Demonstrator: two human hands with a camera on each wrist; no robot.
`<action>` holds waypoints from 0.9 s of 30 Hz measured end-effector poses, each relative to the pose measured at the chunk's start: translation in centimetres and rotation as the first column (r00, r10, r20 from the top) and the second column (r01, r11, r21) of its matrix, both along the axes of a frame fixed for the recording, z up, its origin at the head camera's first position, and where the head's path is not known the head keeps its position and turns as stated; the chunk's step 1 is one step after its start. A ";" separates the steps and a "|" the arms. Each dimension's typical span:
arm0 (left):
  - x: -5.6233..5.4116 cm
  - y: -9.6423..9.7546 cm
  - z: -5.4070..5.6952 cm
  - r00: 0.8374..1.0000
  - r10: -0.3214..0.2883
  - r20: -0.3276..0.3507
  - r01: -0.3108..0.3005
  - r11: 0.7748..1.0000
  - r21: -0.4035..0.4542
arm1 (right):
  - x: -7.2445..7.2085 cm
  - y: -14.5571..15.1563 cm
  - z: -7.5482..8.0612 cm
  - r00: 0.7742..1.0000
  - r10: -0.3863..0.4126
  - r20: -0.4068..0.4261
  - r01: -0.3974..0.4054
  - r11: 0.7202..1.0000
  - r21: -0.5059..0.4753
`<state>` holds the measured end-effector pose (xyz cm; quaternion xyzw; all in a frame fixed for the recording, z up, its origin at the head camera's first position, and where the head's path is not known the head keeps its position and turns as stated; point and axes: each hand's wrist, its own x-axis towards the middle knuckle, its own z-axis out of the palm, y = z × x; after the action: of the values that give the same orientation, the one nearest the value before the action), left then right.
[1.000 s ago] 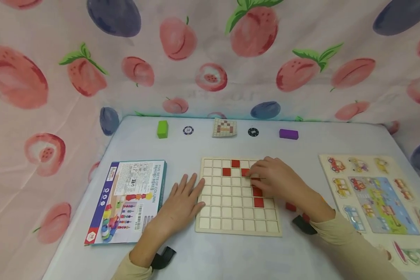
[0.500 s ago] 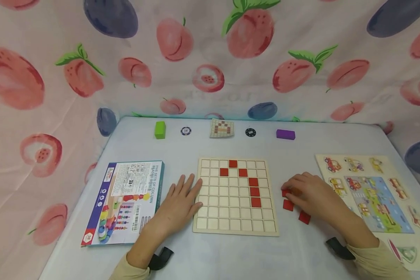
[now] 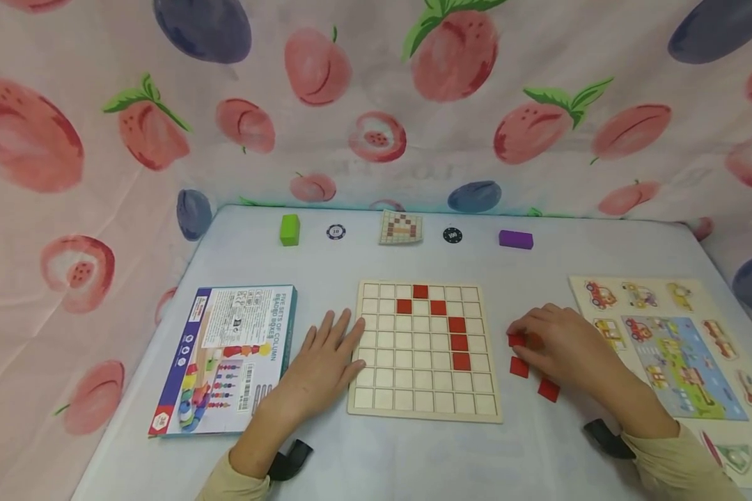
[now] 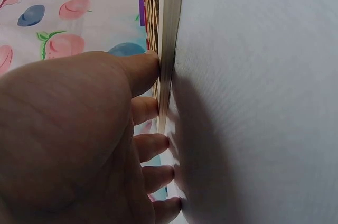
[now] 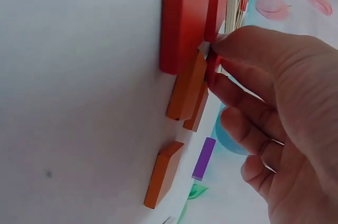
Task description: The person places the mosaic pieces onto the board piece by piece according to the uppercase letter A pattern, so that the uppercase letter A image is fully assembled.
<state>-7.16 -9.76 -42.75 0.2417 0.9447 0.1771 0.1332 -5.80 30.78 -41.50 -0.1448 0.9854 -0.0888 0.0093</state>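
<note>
A wooden grid board [image 3: 413, 400] lies mid-table, several red square tiles [image 3: 459, 342] set in its cells in a bent line. The left hand [image 3: 322, 365] rests flat at the board's left edge, fingers spread; the left wrist view shows its thumb [image 4: 142, 71] against the board's side. To the right of the board, the right hand [image 3: 560, 344] pinches a red tile [image 5: 213, 69] between thumb and fingers, low at the tabletop. Two loose red tiles [image 3: 519, 367] lie nearer the person. Under and beside this hand are orange-brown tiles [image 5: 187, 89], mostly hidden in the head view.
A boxed bead set [image 3: 232, 362] lies at left, a picture puzzle board [image 3: 683, 369] at right. Along the back stand a green block [image 3: 290, 230], a pattern card [image 3: 401, 228] between two round chips [image 3: 335, 232], and a purple block [image 3: 516, 239].
The right hand has left the board's upper right and moved right to the loose tiles, where it takes hold of a red one. The left hand has stayed at the board's edge.
</note>
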 end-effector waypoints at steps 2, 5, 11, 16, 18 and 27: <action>0.0 0.0 0.0 1.000 -0.001 -0.001 0.001 1.000 0.002 | -0.1 -0.1 -0.1 1.000 0.004 -0.010 -0.004 1.000 0.004; 0.0 0.0 0.0 1.000 -0.003 0.002 0.003 1.000 0.002 | -0.4 -0.6 0.0 0.999 0.017 -0.039 -0.017 1.000 0.001; -0.1 -0.1 0.0 1.000 -0.004 0.007 0.003 1.000 0.005 | -1.5 -2.7 0.4 0.995 0.070 -0.076 -0.075 0.996 -0.056; -0.1 -0.2 0.0 1.000 -0.004 0.007 0.004 1.000 0.002 | -3.1 -5.8 0.6 0.983 0.154 -0.101 -0.163 0.982 -0.094; -0.2 -0.2 0.1 1.000 -0.005 0.006 0.005 1.000 -0.001 | -3.8 -7.3 0.7 0.975 0.193 -0.110 -0.205 0.973 -0.108; -0.2 -0.2 0.0 1.000 0.002 0.019 -0.002 1.000 -0.015 | -6.5 -14.0 0.9 0.949 0.309 -0.054 -0.314 0.937 -0.154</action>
<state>-7.33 -9.95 -42.79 0.2381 0.9449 0.1725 0.1439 -12.28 16.75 -40.57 -0.3006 0.9396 -0.1634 -0.0025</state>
